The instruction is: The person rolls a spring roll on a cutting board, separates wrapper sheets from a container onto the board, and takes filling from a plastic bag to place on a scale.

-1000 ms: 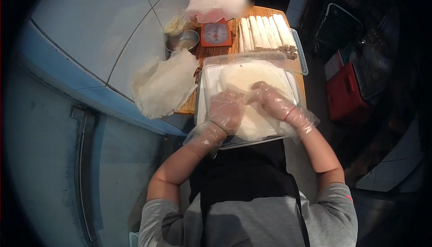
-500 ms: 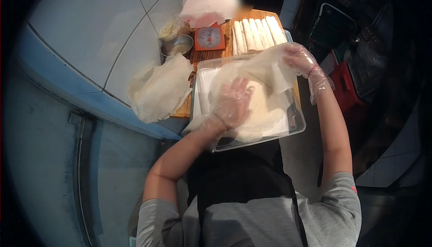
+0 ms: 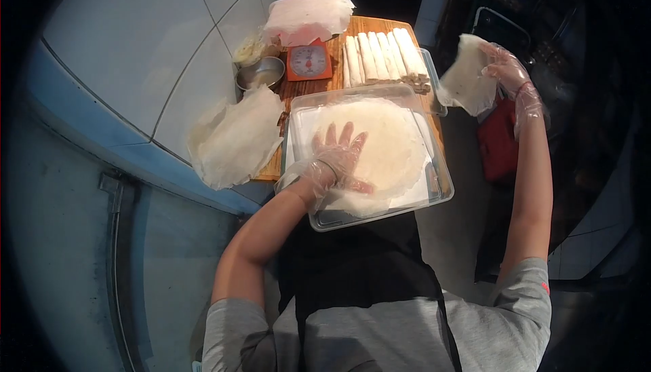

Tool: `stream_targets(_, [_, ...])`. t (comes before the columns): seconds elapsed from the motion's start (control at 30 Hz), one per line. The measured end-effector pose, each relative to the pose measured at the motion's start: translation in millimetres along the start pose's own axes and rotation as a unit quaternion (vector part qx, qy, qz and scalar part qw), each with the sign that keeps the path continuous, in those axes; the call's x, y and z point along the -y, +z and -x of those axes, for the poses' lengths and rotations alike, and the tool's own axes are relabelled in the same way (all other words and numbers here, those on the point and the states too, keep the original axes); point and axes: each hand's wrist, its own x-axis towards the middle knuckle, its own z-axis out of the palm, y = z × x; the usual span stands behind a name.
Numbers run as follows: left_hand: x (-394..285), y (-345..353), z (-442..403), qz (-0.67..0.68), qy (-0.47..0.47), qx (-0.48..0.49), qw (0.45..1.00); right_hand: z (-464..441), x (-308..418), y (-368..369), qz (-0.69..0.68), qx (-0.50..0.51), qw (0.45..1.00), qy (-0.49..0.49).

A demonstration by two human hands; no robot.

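Note:
Several thin round pale sheets (image 3: 388, 148) lie stacked in a clear plastic tray (image 3: 442, 194) in front of me. My left hand (image 3: 340, 158), in a clear plastic glove, rests flat on the stack's left part with its fingers spread. Out to the right, beyond the tray, my gloved right hand (image 3: 503, 68) pinches the upper right edge of one thin sheet (image 3: 469, 80), which hangs down from the fingers.
On the wooden table (image 3: 308, 92) are an orange scale (image 3: 309, 61), a metal bowl (image 3: 262, 73), stacked white rolls (image 3: 382, 56) and a pink-white bundle (image 3: 308, 17). More loose sheets (image 3: 236, 138) lie at the left, near the tiled wall. A red container (image 3: 498, 143) stands at the right.
My right hand has lifted a sheet off the stack and carried it right, clear of the tray. My left hand has gone from bent fingers to lying spread on the stack.

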Motion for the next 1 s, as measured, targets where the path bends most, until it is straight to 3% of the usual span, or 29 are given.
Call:
stream_targets(0.07, [-10,3,10,-0.02,0.013,-0.005,1.0,6,4,4,-0.047,0.062,0.997,-0.008])
stream_targets(0.17, [-27,-24,25,-0.006,0.061,0.097,0.993,35,52,49,-0.095,0.112,0.988,-0.039])
stream_targets(0.27, [11,-3,8,0.268,0.138,-0.045,0.953,45,78,81,-0.266,0.234,0.933,-0.063])
stream_targets(0.3, [26,7,6,0.367,0.141,-0.121,0.911,47,83,92,-0.289,0.247,0.921,-0.085])
stream_targets(0.33, [40,13,7,0.534,0.12,-0.095,0.831,48,86,101,-0.311,0.26,0.908,-0.107])
stream_targets(0.4, [66,18,7,0.807,0.071,-0.036,0.586,47,81,117,-0.317,0.261,0.905,-0.116])
stream_targets(0.5, [82,3,18,0.897,0.238,-0.058,0.367,47,62,144,-0.36,0.282,0.887,-0.064])
stream_targets(0.6, [100,-3,22,0.914,0.253,0.028,0.317,49,25,170,-0.326,0.288,0.9,-0.006])
stream_targets(0.67, [98,-16,12,0.834,-0.029,0.008,0.551,46,-21,185,-0.265,0.296,0.917,0.021])
stream_targets(0.73, [89,-16,13,0.758,-0.085,-0.057,0.644,44,-47,187,-0.011,0.305,0.952,-0.03])
stream_targets(0.77, [79,-7,26,0.758,-0.002,-0.113,0.642,41,-56,189,0.115,0.305,0.943,-0.061])
stream_targets(0.8, [74,-3,33,0.748,0.079,-0.171,0.636,43,-49,188,0.146,0.289,0.943,-0.07])
stream_targets(0.87, [61,-14,21,0.505,0.03,-0.279,0.816,56,-18,177,0.2,0.256,0.942,-0.088])
stream_targets(0.9, [59,-20,20,0.364,0.003,-0.315,0.877,58,-10,174,0.206,0.235,0.944,-0.107])
stream_targets(1.0, [73,-36,62,0.19,-0.013,-0.415,0.89,62,-2,169,0.206,0.195,0.952,-0.118])
